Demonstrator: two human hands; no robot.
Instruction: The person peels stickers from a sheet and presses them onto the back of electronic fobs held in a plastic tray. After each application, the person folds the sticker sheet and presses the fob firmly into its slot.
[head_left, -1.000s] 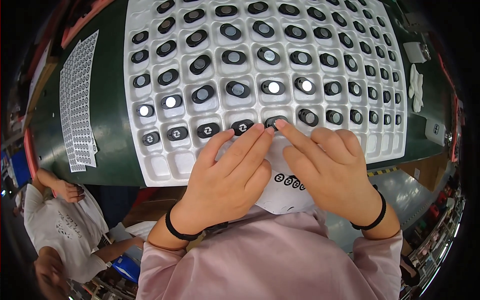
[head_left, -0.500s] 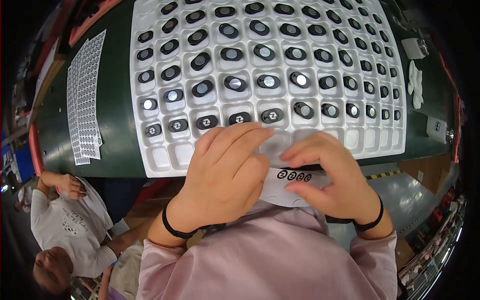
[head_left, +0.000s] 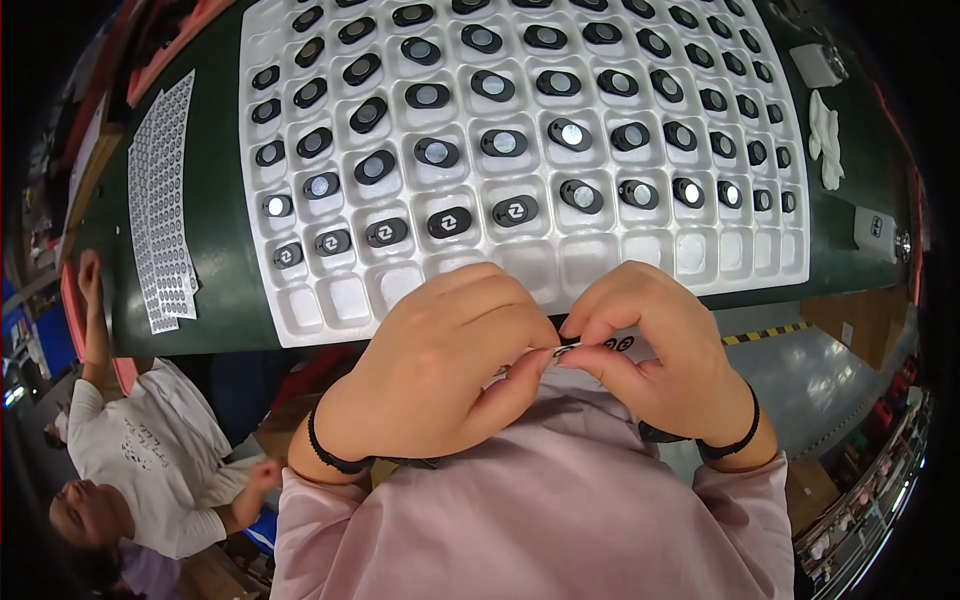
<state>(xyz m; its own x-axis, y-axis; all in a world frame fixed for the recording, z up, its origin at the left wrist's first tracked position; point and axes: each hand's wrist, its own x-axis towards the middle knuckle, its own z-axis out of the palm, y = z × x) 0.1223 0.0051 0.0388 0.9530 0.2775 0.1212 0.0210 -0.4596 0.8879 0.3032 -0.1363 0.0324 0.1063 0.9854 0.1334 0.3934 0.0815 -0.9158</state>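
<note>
My left hand and my right hand meet just below the near edge of a white compartment tray. Both pinch a small white sticker sheet with round black stickers; fingers cover most of it. Black oval pieces lie singly in many compartments. In the nearest filled row, several at the left carry a white mark on a dark round sticker, such as the black oval piece closest to my hands. Others show a bare silvery disc, like the disc-topped piece to its right.
Long sticker sheets lie on the green table left of the tray. A white cloth and two pale box-shaped items with metal fittings, one a white container, lie to the right. A person in a white shirt is at lower left.
My hands have come together, and the left thumb and fingers now pinch at the sticker sheet. The left hand has moved down from the marked pieces. The person at left has shifted their arms.
</note>
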